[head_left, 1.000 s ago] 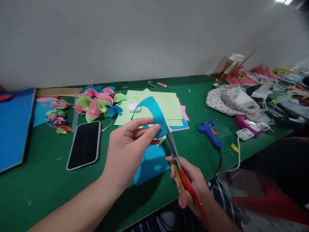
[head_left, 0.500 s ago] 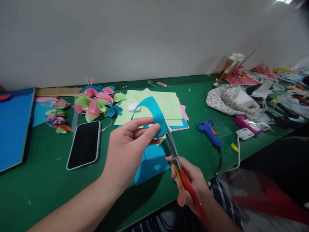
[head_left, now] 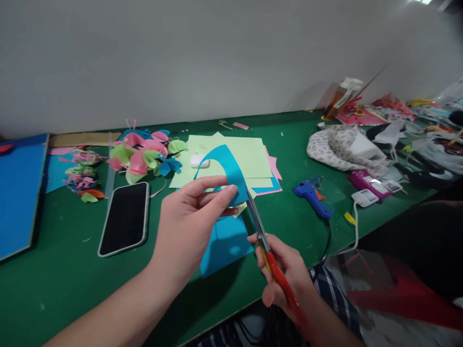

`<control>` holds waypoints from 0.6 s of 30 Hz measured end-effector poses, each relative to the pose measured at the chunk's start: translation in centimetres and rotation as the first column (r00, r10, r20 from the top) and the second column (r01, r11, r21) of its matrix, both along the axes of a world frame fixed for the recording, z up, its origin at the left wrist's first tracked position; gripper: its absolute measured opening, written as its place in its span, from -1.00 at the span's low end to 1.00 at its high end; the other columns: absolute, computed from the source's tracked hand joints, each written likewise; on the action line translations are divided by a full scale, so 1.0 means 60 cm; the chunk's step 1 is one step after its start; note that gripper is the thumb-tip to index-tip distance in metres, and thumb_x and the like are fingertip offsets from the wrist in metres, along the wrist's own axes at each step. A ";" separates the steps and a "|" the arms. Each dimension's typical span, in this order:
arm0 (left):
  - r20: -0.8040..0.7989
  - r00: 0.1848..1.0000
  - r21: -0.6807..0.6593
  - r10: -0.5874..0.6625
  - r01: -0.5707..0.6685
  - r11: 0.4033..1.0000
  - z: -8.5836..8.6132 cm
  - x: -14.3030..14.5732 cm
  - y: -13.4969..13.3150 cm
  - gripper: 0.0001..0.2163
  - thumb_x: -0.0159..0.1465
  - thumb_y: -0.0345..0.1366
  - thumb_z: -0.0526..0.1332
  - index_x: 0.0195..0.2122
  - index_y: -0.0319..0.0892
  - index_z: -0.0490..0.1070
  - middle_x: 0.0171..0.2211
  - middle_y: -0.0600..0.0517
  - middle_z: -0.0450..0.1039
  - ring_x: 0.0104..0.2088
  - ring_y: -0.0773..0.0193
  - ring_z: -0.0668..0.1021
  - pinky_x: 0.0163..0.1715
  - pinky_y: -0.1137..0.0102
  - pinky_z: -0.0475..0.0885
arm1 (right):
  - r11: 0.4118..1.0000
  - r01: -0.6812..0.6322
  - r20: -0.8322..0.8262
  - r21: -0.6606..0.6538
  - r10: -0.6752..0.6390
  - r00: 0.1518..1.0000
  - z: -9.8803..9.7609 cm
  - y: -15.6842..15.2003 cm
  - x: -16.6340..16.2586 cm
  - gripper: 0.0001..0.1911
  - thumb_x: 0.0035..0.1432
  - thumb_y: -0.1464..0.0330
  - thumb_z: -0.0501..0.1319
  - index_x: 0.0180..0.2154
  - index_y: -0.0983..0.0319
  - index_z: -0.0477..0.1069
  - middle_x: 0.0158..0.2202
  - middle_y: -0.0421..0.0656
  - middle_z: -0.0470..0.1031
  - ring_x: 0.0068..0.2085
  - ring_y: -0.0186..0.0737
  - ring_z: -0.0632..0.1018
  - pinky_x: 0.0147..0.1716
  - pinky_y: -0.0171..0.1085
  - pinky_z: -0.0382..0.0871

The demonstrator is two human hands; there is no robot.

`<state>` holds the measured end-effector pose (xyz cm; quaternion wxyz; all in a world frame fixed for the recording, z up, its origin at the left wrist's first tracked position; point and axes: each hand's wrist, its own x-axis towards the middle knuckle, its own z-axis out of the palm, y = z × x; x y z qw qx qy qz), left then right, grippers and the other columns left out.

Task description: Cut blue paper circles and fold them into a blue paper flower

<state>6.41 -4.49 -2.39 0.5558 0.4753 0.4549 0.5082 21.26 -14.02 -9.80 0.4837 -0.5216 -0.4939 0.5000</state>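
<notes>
My left hand [head_left: 191, 221] pinches a curved piece of blue paper [head_left: 226, 166] between thumb and fingers, holding it up over the green table [head_left: 65, 279]. My right hand [head_left: 285, 272] grips red-handled scissors [head_left: 269, 255], whose blades meet the lower right edge of the curved blue paper. A second blue sheet [head_left: 226, 243] lies flat beneath both hands near the table's front edge.
A black phone [head_left: 125, 217] lies left of my hands. Paper flowers [head_left: 142, 154] and scraps sit behind it, with light green sheets [head_left: 249, 159] and a white earbud case [head_left: 199, 161]. A blue glue gun [head_left: 311, 197] lies to the right, beyond it cloth and clutter.
The scissors and my right hand have shifted very slightly left along the blue paper; the view has tilted a little. My left hand keeps the same pinch.
</notes>
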 end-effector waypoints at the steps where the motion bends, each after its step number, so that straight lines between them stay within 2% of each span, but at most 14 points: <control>1: -0.001 1.000 -0.001 -0.002 0.002 1.000 0.000 0.000 0.000 -0.84 0.05 -0.27 0.39 -0.32 -0.10 0.52 -0.61 0.18 0.53 -0.54 0.37 0.59 -0.45 0.51 0.57 | 1.000 0.000 0.004 -0.004 0.000 1.000 0.001 0.000 0.000 -0.11 -0.43 -0.20 0.30 -0.07 0.17 0.40 -0.47 -0.28 0.22 -0.58 -0.47 0.11 -0.66 -0.39 -0.03; 9: 0.003 1.000 -0.001 -0.006 0.006 1.000 0.000 0.000 -0.001 -0.84 0.05 -0.26 0.39 -0.32 -0.09 0.52 -0.59 0.18 0.54 -0.52 0.37 0.60 -0.41 0.51 0.58 | 1.000 0.003 -0.002 0.003 -0.003 1.000 -0.001 -0.002 0.001 -0.12 -0.44 -0.18 0.33 -0.09 0.21 0.41 -0.49 -0.28 0.23 -0.61 -0.49 0.07 -0.72 -0.40 -0.10; 16: 0.015 1.000 -0.014 -0.005 0.006 1.000 0.001 0.000 0.000 -0.83 0.05 -0.26 0.39 -0.32 -0.09 0.52 -0.59 0.17 0.54 -0.52 0.35 0.61 -0.42 0.49 0.58 | 0.999 0.032 -0.002 0.027 -0.032 0.999 -0.007 0.002 -0.002 -0.09 -0.49 -0.19 0.33 -0.10 0.22 0.42 -0.51 -0.29 0.23 -0.62 -0.49 0.09 -0.73 -0.40 -0.08; 18: 0.027 1.000 -0.014 -0.006 0.006 1.000 0.001 0.000 0.000 -0.84 0.05 -0.26 0.39 -0.33 -0.09 0.52 -0.59 0.18 0.54 -0.52 0.35 0.61 -0.42 0.50 0.58 | 1.000 0.011 -0.008 0.029 -0.011 1.000 -0.013 0.003 -0.002 -0.13 -0.37 -0.20 0.29 -0.08 0.21 0.42 -0.50 -0.27 0.26 -0.62 -0.47 0.13 -0.72 -0.40 0.00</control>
